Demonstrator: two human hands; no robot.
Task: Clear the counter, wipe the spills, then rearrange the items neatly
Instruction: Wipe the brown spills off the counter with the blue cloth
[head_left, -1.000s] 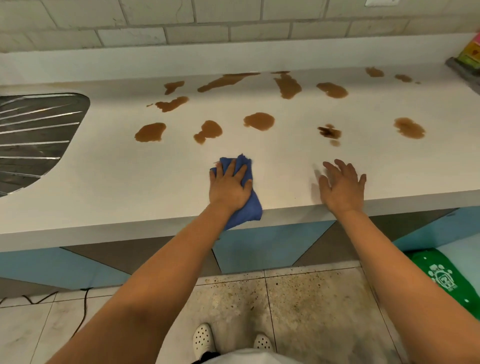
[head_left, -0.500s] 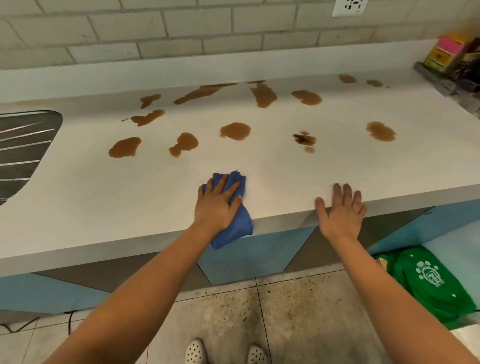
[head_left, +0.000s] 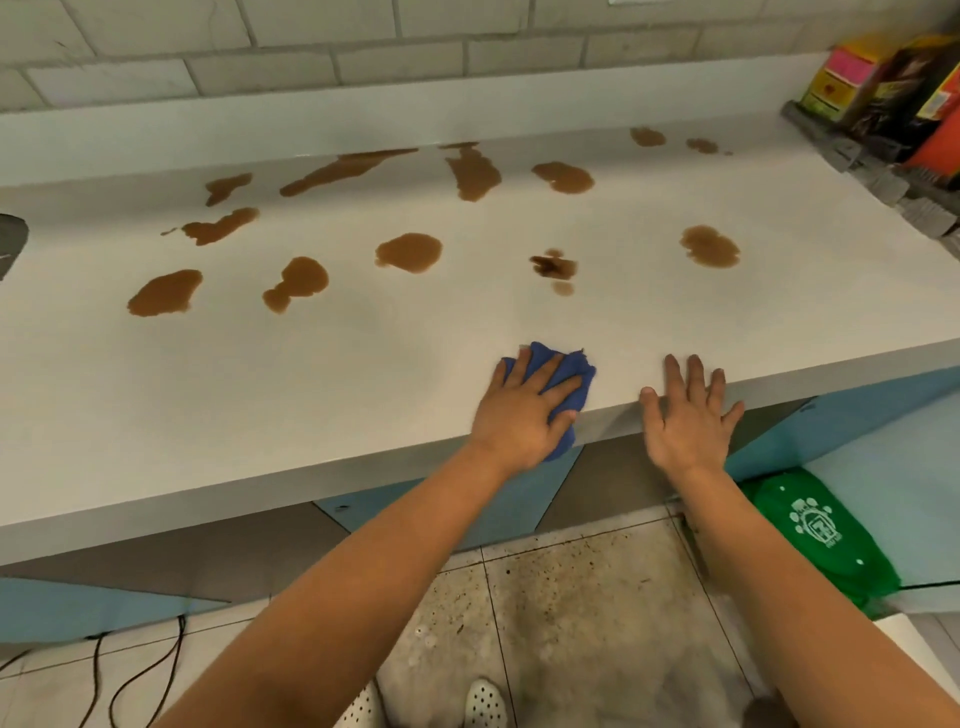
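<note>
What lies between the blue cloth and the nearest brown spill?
In the head view, only bare white counter separates the blue cloth under the left hand from the small dark spill.

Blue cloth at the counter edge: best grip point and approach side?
Take the blue cloth at its bunched far end, coming from above. That part lies on the counter beyond the fingers of the left hand pressing it; the near end droops over the edge.

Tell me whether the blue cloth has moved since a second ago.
Yes, the blue cloth slid right, from below the round spill to below the dark spill.
</note>
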